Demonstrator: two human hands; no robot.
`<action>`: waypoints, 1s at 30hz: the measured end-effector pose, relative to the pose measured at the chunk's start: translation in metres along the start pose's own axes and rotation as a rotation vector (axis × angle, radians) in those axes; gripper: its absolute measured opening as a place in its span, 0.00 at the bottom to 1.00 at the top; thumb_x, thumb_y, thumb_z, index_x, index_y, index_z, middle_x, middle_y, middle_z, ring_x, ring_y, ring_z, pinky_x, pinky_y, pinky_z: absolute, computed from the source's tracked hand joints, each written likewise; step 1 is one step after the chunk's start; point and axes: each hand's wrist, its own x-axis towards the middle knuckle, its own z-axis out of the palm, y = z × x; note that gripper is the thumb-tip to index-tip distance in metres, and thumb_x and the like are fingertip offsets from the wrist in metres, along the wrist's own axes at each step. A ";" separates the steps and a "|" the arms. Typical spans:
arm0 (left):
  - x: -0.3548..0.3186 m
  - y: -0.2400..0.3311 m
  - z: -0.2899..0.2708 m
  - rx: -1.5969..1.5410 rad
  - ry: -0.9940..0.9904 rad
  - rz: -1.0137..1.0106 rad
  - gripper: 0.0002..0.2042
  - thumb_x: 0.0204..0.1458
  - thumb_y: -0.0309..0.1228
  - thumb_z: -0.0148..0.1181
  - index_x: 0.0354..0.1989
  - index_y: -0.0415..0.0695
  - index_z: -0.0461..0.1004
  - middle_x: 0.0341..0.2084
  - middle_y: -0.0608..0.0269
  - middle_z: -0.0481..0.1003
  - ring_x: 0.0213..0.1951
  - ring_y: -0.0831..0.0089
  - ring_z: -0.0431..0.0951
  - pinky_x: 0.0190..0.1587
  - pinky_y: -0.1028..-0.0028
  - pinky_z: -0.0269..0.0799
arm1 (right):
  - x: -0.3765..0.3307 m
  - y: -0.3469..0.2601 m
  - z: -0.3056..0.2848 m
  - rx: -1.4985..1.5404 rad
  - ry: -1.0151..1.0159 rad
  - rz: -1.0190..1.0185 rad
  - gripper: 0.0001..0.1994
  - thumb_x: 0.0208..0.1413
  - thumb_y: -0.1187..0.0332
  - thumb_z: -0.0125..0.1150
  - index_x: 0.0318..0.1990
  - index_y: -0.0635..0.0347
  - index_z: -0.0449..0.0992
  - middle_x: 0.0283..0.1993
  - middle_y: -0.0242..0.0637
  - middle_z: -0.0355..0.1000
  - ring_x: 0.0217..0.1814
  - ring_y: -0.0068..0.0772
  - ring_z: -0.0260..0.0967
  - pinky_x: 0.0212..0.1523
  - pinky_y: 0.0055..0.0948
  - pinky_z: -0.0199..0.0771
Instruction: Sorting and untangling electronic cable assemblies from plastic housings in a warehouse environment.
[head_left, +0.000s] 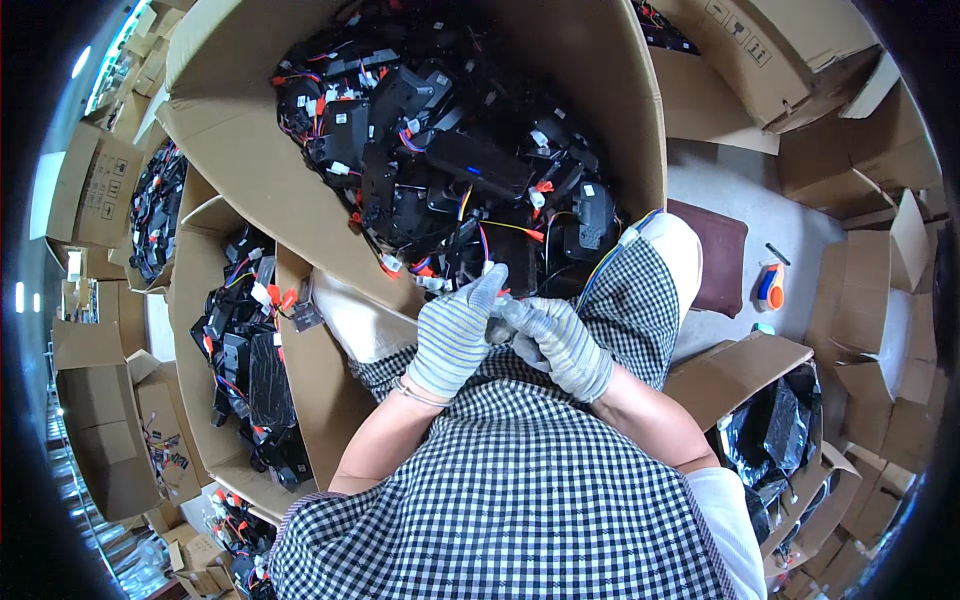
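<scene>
My left hand (455, 330) and my right hand (560, 345), both in striped, pale work gloves, meet in front of my lap. The fingers of both are closed, their tips pinched together around something small that I cannot make out. Just past them stands a large cardboard box (625, 60) with a heap of black plastic electronic modules (480, 165) with coloured wires, white plugs and orange-red connectors. A bundle of coloured wires with a white connector (628, 237) runs over the checked cloth at my right thigh.
Left of me, a cardboard box (215, 455) holds more black modules (270, 380). On the right, an open carton (740, 370) contains black plastic-wrapped parts (765, 430). A maroon flat panel (722, 260) and an orange-and-blue tool (770, 288) lie on the floor. Several cartons surround me.
</scene>
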 end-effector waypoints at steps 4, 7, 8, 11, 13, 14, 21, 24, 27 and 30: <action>-0.013 -0.004 0.007 -0.041 -0.041 -0.096 0.25 0.44 0.30 0.60 0.54 0.42 0.67 0.33 0.54 0.78 0.32 0.60 0.78 0.33 0.66 0.74 | 0.008 0.000 -0.005 -0.116 -0.024 0.072 0.21 0.59 0.50 0.52 0.29 0.59 0.75 0.15 0.22 0.61 0.13 0.11 0.51 0.15 0.14 0.47; -0.017 -0.008 0.012 -0.050 -0.039 -0.132 0.26 0.42 0.26 0.61 0.54 0.45 0.69 0.32 0.55 0.78 0.32 0.60 0.79 0.34 0.68 0.74 | 0.012 0.009 -0.006 -0.132 -0.043 0.067 0.20 0.60 0.50 0.51 0.29 0.58 0.76 0.16 0.22 0.62 0.14 0.10 0.52 0.15 0.14 0.48; -0.019 -0.008 0.013 -0.054 -0.039 -0.150 0.26 0.41 0.24 0.62 0.54 0.47 0.69 0.31 0.55 0.78 0.33 0.60 0.79 0.35 0.69 0.75 | 0.012 0.011 -0.006 -0.122 -0.039 0.061 0.20 0.60 0.50 0.51 0.29 0.58 0.76 0.16 0.21 0.62 0.15 0.10 0.52 0.16 0.14 0.48; -0.023 -0.010 0.012 -0.104 -0.050 -0.149 0.27 0.41 0.24 0.61 0.55 0.47 0.68 0.30 0.56 0.78 0.32 0.61 0.80 0.36 0.69 0.75 | 0.012 0.009 -0.006 -0.146 -0.039 0.100 0.20 0.60 0.50 0.50 0.30 0.58 0.76 0.17 0.21 0.63 0.15 0.10 0.52 0.17 0.13 0.49; -0.023 -0.010 0.011 -0.102 -0.046 -0.145 0.28 0.41 0.23 0.61 0.56 0.47 0.68 0.30 0.56 0.78 0.32 0.61 0.80 0.35 0.69 0.75 | 0.010 0.007 -0.003 -0.138 -0.044 0.089 0.20 0.60 0.50 0.50 0.30 0.58 0.76 0.17 0.21 0.63 0.16 0.10 0.52 0.17 0.13 0.49; -0.020 -0.007 0.007 -0.087 -0.075 -0.146 0.26 0.42 0.27 0.61 0.55 0.45 0.68 0.32 0.54 0.78 0.33 0.60 0.79 0.35 0.68 0.75 | 0.010 0.006 -0.003 -0.131 -0.048 0.076 0.20 0.60 0.50 0.50 0.30 0.58 0.76 0.18 0.21 0.63 0.16 0.10 0.52 0.18 0.13 0.49; -0.016 -0.002 -0.007 0.005 -0.089 -0.189 0.23 0.43 0.29 0.61 0.51 0.45 0.70 0.35 0.55 0.78 0.34 0.60 0.79 0.36 0.68 0.75 | 0.007 0.007 -0.004 -0.232 -0.107 -0.064 0.20 0.61 0.52 0.51 0.32 0.60 0.76 0.18 0.21 0.61 0.18 0.11 0.52 0.19 0.15 0.51; -0.005 0.008 -0.046 0.047 0.337 -0.347 0.12 0.49 0.29 0.62 0.43 0.46 0.77 0.30 0.60 0.78 0.28 0.75 0.78 0.31 0.76 0.73 | -0.001 -0.005 -0.024 -0.083 -0.199 -0.222 0.21 0.61 0.50 0.49 0.33 0.62 0.76 0.20 0.22 0.64 0.19 0.11 0.54 0.21 0.13 0.54; -0.046 -0.013 -0.088 -0.490 0.552 -0.533 0.16 0.51 0.28 0.60 0.48 0.37 0.73 0.31 0.54 0.78 0.24 0.77 0.76 0.25 0.80 0.72 | 0.007 -0.043 -0.044 -0.227 0.021 -0.448 0.21 0.61 0.50 0.48 0.36 0.61 0.74 0.20 0.23 0.65 0.18 0.09 0.55 0.19 0.10 0.55; -0.057 -0.013 -0.110 -0.484 0.398 -0.431 0.16 0.51 0.32 0.62 0.45 0.38 0.74 0.33 0.54 0.78 0.32 0.71 0.78 0.35 0.75 0.74 | 0.063 -0.063 -0.061 -0.209 0.240 -0.241 0.17 0.62 0.55 0.48 0.40 0.61 0.74 0.26 0.26 0.69 0.22 0.10 0.61 0.21 0.13 0.60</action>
